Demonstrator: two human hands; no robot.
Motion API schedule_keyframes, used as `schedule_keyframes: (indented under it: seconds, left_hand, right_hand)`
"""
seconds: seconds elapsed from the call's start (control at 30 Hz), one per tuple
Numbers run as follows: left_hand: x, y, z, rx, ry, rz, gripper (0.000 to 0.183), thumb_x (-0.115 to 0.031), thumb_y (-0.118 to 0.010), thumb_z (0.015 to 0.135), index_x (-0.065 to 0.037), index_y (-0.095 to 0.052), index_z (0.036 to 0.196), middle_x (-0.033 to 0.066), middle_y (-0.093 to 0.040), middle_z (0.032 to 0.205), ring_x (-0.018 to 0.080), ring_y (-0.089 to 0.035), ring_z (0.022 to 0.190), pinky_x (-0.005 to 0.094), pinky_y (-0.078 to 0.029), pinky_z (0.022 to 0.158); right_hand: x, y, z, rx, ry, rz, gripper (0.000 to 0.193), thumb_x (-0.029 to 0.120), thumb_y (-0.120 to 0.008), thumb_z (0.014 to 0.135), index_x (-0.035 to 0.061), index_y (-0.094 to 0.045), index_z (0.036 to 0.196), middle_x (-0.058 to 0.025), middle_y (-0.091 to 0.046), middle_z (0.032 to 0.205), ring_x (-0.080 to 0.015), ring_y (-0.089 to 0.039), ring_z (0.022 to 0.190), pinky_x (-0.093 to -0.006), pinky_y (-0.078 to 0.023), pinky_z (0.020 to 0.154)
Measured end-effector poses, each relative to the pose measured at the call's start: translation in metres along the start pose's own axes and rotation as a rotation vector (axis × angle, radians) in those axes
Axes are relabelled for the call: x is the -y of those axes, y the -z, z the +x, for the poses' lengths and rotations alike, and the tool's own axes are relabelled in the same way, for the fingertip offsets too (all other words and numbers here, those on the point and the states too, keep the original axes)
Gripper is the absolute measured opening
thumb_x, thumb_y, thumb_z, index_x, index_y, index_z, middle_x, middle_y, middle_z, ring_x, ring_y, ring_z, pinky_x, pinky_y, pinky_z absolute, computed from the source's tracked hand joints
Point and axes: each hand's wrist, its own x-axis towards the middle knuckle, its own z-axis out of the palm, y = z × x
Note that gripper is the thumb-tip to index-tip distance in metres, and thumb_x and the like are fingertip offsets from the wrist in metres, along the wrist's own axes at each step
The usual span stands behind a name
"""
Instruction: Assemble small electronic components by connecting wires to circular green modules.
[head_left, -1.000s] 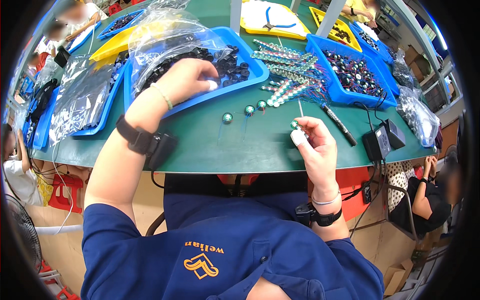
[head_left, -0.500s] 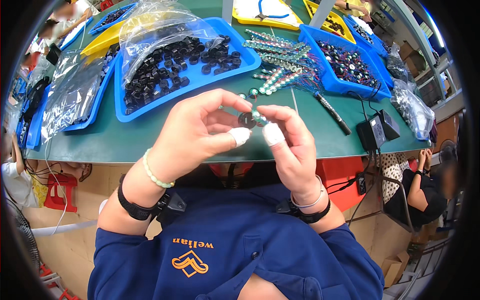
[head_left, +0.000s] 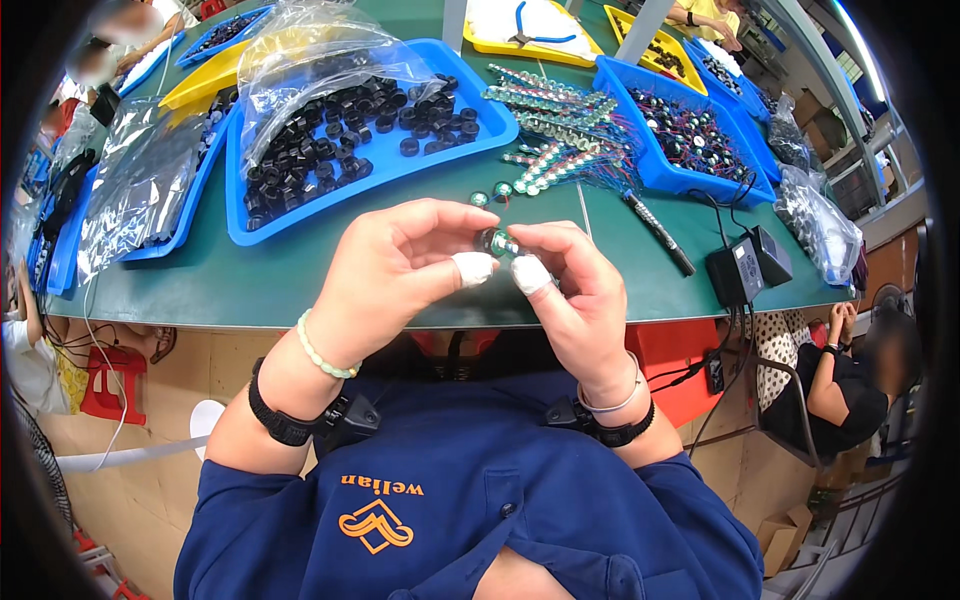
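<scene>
Above the table's front edge, my left hand (head_left: 395, 262) pinches a small round black cap (head_left: 488, 240) between thumb and index finger. My right hand (head_left: 572, 290) is closed on a small round green circuit board (head_left: 508, 246), which touches the cap's open side. Fingertips partly cover both pieces. White wrapping covers both thumb tips. Just beyond my fingers, two loose round boards (head_left: 502, 189) lie on the green table (head_left: 400, 300). A blue tray (head_left: 240, 225) of many black caps stands beyond my left hand.
Strips of round boards (head_left: 560, 130) with thin wires lie at the far middle. To their right stands a blue bin (head_left: 690, 180) of wired boards. A black marker (head_left: 660, 233) and black power adapters (head_left: 735, 270) lie at right. A plastic bag (head_left: 330, 60) overhangs the cap tray.
The board in my right hand has moved left against the black cap, and the cap has turned. Both hands have come slightly closer together.
</scene>
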Motion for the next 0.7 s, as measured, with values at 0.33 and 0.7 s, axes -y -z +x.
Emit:
schedule_keyframes:
  seconds: [0.33, 0.7]
  left_hand:
    - [-0.0014, 0.0014, -0.0025, 0.0, 0.033, 0.018, 0.033, 0.003, -0.071, 0.08, 0.002, -0.064, 0.112, 0.0046, -0.065, 0.104, 0.0109, -0.064, 0.094, 0.0245, -0.053, 0.088]
    - [0.0024, -0.0012, -0.0029, -0.014, -0.043, 0.085, 0.029, 0.003, -0.068, 0.082, 0.003, -0.064, 0.111, 0.0049, -0.064, 0.105, 0.0114, -0.064, 0.094, 0.0245, -0.052, 0.087]
  right_hand:
    - [-0.0029, -0.0008, -0.0046, 0.022, -0.077, 0.223, 0.025, 0.003, -0.058, 0.094, -0.0026, -0.059, 0.118, -0.0043, -0.06, 0.108, -0.0092, -0.06, 0.093, -0.0232, -0.048, 0.082]
    - [-0.0085, -0.0078, -0.0084, -0.071, 0.003, 0.171, 0.025, 0.003, -0.057, 0.095, -0.0028, -0.058, 0.119, -0.0046, -0.061, 0.107, -0.0097, -0.06, 0.092, -0.0236, -0.049, 0.082]
